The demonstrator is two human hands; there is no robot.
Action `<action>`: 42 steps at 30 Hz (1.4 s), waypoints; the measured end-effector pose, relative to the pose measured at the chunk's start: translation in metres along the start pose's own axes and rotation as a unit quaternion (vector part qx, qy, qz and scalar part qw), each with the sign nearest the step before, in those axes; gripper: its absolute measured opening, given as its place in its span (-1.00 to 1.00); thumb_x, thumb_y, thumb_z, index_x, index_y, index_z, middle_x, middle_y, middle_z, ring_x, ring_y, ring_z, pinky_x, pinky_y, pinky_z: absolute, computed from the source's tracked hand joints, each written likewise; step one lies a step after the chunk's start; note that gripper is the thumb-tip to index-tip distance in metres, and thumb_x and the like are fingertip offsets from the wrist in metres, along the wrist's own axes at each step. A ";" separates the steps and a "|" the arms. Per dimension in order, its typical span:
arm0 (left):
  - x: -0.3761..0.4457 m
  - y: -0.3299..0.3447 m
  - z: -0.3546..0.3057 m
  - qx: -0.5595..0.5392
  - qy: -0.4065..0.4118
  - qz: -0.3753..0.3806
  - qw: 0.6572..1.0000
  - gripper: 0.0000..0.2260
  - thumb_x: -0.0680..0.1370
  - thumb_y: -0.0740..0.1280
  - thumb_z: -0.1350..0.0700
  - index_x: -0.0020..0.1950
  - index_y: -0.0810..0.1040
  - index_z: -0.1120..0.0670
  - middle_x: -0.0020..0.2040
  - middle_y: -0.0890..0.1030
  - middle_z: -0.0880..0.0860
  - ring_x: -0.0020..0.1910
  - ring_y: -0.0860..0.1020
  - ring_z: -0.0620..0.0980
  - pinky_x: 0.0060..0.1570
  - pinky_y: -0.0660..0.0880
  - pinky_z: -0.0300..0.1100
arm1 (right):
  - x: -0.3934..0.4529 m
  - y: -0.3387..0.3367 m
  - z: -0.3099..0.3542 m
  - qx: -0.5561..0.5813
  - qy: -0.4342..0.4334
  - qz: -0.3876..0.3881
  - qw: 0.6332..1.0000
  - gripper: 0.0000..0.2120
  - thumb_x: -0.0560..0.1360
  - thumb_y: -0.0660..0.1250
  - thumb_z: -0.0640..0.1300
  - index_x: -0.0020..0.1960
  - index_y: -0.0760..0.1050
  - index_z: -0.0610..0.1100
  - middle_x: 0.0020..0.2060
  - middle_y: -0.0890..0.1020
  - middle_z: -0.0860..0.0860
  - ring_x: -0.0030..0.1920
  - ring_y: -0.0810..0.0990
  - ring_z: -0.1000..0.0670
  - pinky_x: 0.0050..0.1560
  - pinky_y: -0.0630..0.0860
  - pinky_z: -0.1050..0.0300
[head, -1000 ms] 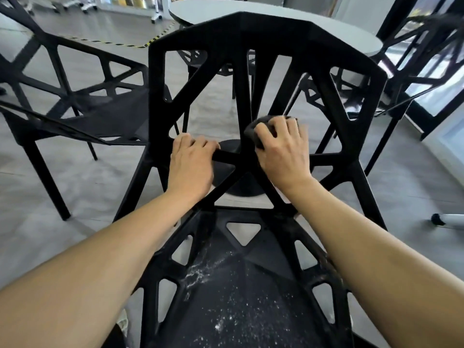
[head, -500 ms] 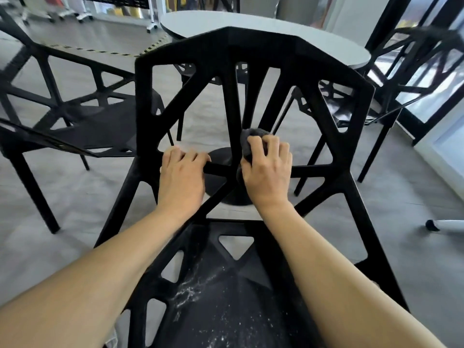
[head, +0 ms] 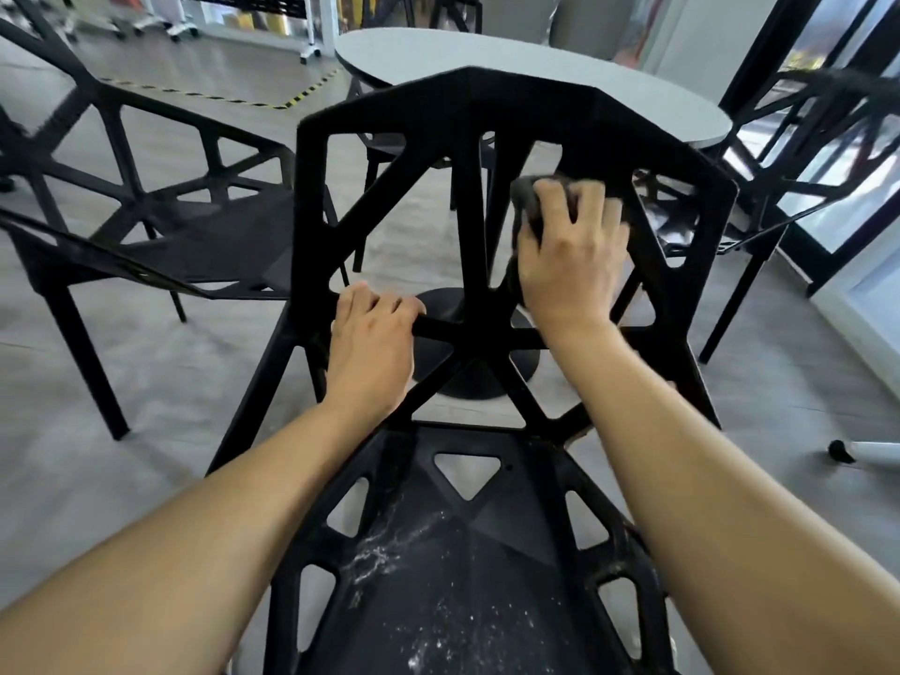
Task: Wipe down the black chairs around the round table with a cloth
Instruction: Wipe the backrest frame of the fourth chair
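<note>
left chair (head: pixel 160 226) sitting unattended, probably awaiting its wipe | left hand (head: pixel 372 353) curling round backrest crossbar, likely bracing near chair (head: pixel 467 114) against the rubbing | right hand (head: pixel 567 263) pressing dark cloth (head: pixel 528 199) onto right backrest strut, fingers bent over it | seat (head: pixel 462 577) showing white specks, seemingly needing wiping | round table (head: pixel 511 60) standing behind

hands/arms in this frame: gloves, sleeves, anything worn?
Nothing worn that shows. The left hand and right hand are bare, no gloves, no rings visible. Both forearms are bare down to the frame edge, with no sleeves, watch or wristband in view.
</note>
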State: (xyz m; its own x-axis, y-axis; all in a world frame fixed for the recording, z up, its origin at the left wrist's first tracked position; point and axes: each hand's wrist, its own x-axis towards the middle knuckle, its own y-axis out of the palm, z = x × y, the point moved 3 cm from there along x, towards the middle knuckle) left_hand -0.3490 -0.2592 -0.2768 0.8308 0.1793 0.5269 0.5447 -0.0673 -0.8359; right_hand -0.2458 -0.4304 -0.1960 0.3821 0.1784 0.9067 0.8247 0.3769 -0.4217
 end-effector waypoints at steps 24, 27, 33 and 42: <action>-0.005 -0.030 0.010 -0.114 0.062 0.064 0.990 -0.53 0.49 0.24 0.43 0.37 0.50 0.12 0.28 0.55 0.08 0.39 0.41 0.14 0.57 0.01 0.00 | -0.129 0.002 0.046 0.105 -0.010 0.213 0.971 -0.81 0.57 0.28 -0.07 0.10 0.51 -0.16 -0.09 0.53 -0.14 -0.13 0.50 -0.23 -0.19 0.46 -0.12; -0.032 -0.075 0.041 -0.131 -0.024 -0.049 0.990 -0.53 0.49 0.21 0.45 0.36 0.51 0.15 0.29 0.55 0.09 0.36 0.43 0.13 0.46 0.22 -0.11 | -0.117 -0.007 0.054 0.183 0.035 0.213 0.959 -0.79 0.59 0.32 -0.03 0.16 0.54 -0.12 -0.03 0.55 -0.12 -0.05 0.52 -0.21 -0.10 0.49 -0.13; -0.108 -0.098 0.111 -0.331 -0.341 0.050 0.878 -0.79 0.66 0.24 0.19 0.02 0.60 -0.08 -0.07 0.70 -0.08 -0.06 0.67 -0.05 0.11 0.60 -0.04 | -0.066 -0.021 0.145 0.323 0.006 0.136 0.937 -0.75 0.62 0.31 0.00 0.21 0.60 -0.10 0.05 0.58 -0.08 0.00 0.51 -0.14 0.05 0.46 -0.07; -0.139 -0.102 0.109 -0.436 -0.329 0.099 0.832 -0.55 0.67 0.26 0.16 -0.07 0.64 -0.44 -0.15 0.74 0.01 -0.06 0.71 0.09 0.13 0.60 0.17 | -0.098 -0.027 0.214 0.357 0.048 0.218 0.907 -0.67 0.62 0.22 -0.08 0.35 0.50 -0.12 0.20 0.51 -0.12 0.13 0.42 -0.18 0.20 0.40 -0.12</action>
State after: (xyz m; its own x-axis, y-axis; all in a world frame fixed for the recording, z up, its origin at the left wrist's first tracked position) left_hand -0.5324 -0.1707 -0.2817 0.8274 0.5597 -0.0459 0.5197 -0.7942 -0.3149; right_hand -0.3949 -0.2640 -0.2742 0.6698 0.3856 0.6345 0.1191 0.7877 -0.6045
